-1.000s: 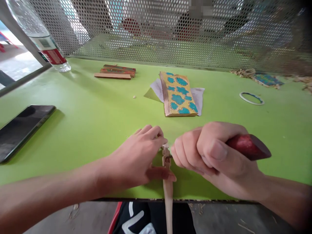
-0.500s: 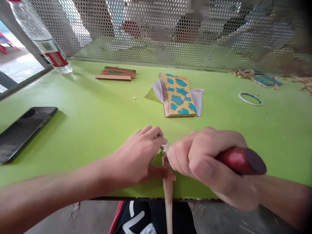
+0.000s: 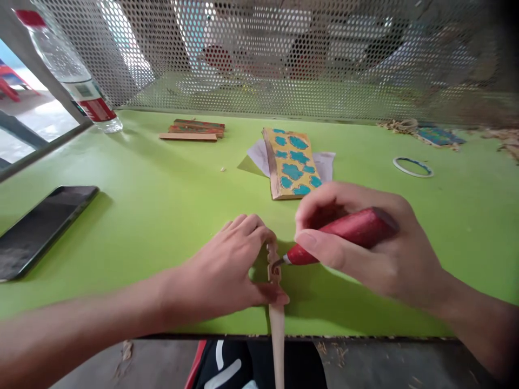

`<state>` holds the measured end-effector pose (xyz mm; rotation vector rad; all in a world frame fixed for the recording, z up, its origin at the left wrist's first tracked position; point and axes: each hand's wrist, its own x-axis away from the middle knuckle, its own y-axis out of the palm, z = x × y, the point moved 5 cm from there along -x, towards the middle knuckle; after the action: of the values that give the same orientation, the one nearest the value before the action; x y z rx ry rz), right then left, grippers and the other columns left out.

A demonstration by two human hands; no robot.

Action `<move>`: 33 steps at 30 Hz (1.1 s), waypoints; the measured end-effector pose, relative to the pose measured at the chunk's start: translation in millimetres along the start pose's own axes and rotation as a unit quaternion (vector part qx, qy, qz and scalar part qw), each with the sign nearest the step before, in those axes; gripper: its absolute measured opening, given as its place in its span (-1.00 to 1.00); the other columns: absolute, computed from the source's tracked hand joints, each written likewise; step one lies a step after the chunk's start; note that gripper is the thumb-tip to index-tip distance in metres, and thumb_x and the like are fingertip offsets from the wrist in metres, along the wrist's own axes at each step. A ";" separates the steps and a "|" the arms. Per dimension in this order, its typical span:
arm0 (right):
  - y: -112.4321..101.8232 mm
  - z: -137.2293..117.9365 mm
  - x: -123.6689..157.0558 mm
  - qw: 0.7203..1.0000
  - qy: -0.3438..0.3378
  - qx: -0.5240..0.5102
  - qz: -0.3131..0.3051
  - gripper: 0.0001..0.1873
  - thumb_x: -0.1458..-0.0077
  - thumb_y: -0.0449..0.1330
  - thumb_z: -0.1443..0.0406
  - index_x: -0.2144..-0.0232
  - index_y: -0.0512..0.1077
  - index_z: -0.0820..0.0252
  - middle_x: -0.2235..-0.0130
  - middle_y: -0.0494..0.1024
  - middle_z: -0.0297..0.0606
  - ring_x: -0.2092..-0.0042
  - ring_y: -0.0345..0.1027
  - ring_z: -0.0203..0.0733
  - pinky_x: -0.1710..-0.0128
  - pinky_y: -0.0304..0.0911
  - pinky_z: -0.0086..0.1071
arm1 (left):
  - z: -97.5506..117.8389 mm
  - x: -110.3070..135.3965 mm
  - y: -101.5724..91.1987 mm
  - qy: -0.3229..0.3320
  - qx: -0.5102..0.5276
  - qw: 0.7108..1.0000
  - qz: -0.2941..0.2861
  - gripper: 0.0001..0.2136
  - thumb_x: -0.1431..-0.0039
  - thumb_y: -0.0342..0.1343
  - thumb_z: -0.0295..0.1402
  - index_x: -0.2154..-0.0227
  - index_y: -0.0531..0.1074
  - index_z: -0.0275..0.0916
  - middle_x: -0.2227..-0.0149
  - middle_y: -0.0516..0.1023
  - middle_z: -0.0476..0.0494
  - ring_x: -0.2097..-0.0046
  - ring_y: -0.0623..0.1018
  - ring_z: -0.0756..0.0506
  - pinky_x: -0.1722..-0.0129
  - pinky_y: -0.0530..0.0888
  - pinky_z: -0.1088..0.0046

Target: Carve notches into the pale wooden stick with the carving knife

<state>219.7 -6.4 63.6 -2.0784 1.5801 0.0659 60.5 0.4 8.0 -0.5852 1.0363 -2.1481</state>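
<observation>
A pale carved wooden stick lies across the table's near edge, its plain tapered end sticking out over my lap. My left hand pins its notched upper part to the table, thumb across the shaft and fingers round the far tip. In my right hand is a carving knife with a red handle. Its short metal tip touches the stick beside a small square recess. The blade's very end is too small to make out.
Beyond the hands lies a yellow block with blue patches on paper. A phone and a water bottle are at left, wooden strips farther back. A tape ring lies right. Perforated metal closes the back.
My right hand has gone from a full fist round the handle to a looser, pen-like grip, uncovering the knife's tip and the carved recess. My left hand stays on the stick.
</observation>
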 end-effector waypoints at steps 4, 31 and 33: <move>-15.4 7.4 -5.8 0.998 0.039 0.017 0.047 -0.83 -0.04 0.46 0.23 0.39 0.53 0.07 0.47 0.56 -0.37 0.49 0.38 -0.27 0.51 0.25 -0.40 | -1.5 3.3 -1.6 -0.010 -0.016 1.000 0.004 -0.45 -0.03 0.41 -0.04 0.04 0.40 -0.28 0.01 0.42 -0.24 -0.04 0.42 -0.30 -0.11 0.40 0.03; 3.6 31.1 -2.1 0.876 0.267 -0.385 -0.117 -0.54 -0.28 0.09 0.27 -0.22 0.35 0.03 0.41 0.57 -0.33 0.59 0.37 -0.32 0.65 0.27 -0.52 | -10.4 6.8 -15.6 -0.156 -0.154 0.975 -0.020 -0.77 -0.40 -0.17 -0.28 0.29 0.33 -0.21 0.44 0.50 -0.10 0.47 0.50 -0.17 0.47 0.16 0.32; 5.8 38.6 3.3 0.905 0.291 -0.275 -0.142 -0.49 -0.35 0.06 0.16 -0.30 0.29 0.01 0.51 0.47 -0.40 0.65 0.21 -0.34 0.71 0.11 -0.53 | -15.3 5.4 -16.5 -0.156 -0.146 0.977 -0.017 -0.79 -0.40 -0.16 -0.27 0.20 0.34 -0.22 0.45 0.51 -0.10 0.44 0.54 -0.20 0.45 0.19 0.32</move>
<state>225.8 6.2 27.0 -2.9647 1.6931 -0.2700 41.0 11.7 12.9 -1.0491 1.1735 -1.8639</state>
